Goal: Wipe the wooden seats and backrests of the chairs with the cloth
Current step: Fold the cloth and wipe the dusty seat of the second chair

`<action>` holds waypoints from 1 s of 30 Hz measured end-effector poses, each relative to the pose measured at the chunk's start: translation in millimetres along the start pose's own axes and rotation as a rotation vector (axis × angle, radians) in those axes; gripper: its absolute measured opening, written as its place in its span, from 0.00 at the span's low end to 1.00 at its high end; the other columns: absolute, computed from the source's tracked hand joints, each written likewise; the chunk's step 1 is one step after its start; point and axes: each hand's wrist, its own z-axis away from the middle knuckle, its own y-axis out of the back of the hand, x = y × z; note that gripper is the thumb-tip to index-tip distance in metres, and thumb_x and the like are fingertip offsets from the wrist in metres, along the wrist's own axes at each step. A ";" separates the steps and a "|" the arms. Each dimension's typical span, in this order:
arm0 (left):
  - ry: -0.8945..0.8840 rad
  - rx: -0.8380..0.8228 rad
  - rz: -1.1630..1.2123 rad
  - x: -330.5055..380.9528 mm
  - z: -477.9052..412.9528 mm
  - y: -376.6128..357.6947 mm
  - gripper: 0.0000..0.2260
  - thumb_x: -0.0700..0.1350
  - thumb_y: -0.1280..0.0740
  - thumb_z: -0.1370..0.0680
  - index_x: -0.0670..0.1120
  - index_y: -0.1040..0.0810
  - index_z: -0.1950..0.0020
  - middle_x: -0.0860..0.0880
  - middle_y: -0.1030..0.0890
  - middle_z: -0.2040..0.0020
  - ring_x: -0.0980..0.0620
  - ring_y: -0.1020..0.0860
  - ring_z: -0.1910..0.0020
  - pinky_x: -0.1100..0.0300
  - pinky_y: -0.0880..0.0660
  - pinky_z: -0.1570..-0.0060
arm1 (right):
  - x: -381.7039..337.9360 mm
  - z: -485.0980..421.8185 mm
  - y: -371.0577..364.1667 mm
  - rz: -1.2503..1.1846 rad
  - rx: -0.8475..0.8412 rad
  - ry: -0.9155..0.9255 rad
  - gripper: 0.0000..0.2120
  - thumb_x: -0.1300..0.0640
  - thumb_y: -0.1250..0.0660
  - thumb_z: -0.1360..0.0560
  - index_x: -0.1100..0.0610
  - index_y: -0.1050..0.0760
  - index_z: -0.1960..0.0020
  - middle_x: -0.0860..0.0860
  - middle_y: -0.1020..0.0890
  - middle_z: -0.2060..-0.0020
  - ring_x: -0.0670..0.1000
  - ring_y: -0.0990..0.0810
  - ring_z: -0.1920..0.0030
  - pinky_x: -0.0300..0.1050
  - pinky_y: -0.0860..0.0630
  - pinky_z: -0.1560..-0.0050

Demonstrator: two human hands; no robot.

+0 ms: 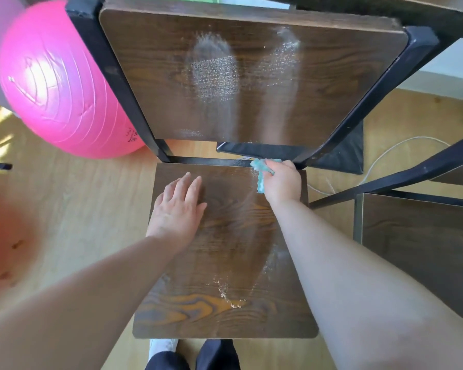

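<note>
**Cloth at the far right corner of the seat**

Head view, looking steeply down on a chair with a dark wood-grain seat (225,263) and a matching backrest (318,84), both held in a black metal frame (123,89).

The right hand (282,182) is at the far right corner of the seat, just in front of the frame's rear bar. Its fingers are curled round a bunched turquoise cloth (262,173). The cloth sticks out at the left side of the fist and touches the seat there.

The left hand (177,206) lies flat on the far left part of the seat, palm down, fingers straight and slightly spread, holding nothing.

Pale damp streaks run down the middle of the backrest. A curved smear with small bright droplets crosses the seat towards its near edge.

To the left, a large pink ball (59,84) rests on the light wooden floor (64,209), touching or just beside the frame.

To the right stands a second chair (417,236) of the same wood and black metal. A white cable (390,148) loops over the floor beyond it.

At the near edge, below the seat, the person's legs in dark trousers (217,353) show.
</note>
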 end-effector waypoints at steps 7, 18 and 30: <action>0.015 -0.018 0.019 12.2 4.5 -9.5 0.25 0.54 0.46 0.17 0.50 0.48 0.21 0.49 0.46 0.21 0.46 0.46 0.24 0.49 0.42 0.28 | -0.7 4.6 -6.2 0.138 -0.041 0.102 0.20 0.41 0.39 0.22 0.51 0.22 0.36 0.52 0.27 0.42 0.55 0.25 0.44 0.48 0.25 0.42; -0.027 -0.034 0.005 -0.1 41.9 -16.0 0.25 0.54 0.46 0.17 0.50 0.48 0.22 0.47 0.45 0.22 0.44 0.45 0.25 0.47 0.40 0.29 | 12.6 80.9 -35.3 0.036 -0.144 0.181 0.12 0.56 0.32 0.23 0.52 0.20 0.40 0.47 0.24 0.43 0.49 0.24 0.45 0.40 0.24 0.42; -0.039 -0.121 0.013 -28.5 113.2 -42.9 0.26 0.55 0.44 0.18 0.49 0.46 0.22 0.48 0.44 0.22 0.45 0.44 0.25 0.48 0.41 0.29 | 36.0 218.7 -71.1 0.083 -0.158 0.436 0.15 0.63 0.30 0.28 0.52 0.17 0.44 0.51 0.21 0.52 0.57 0.24 0.51 0.50 0.23 0.51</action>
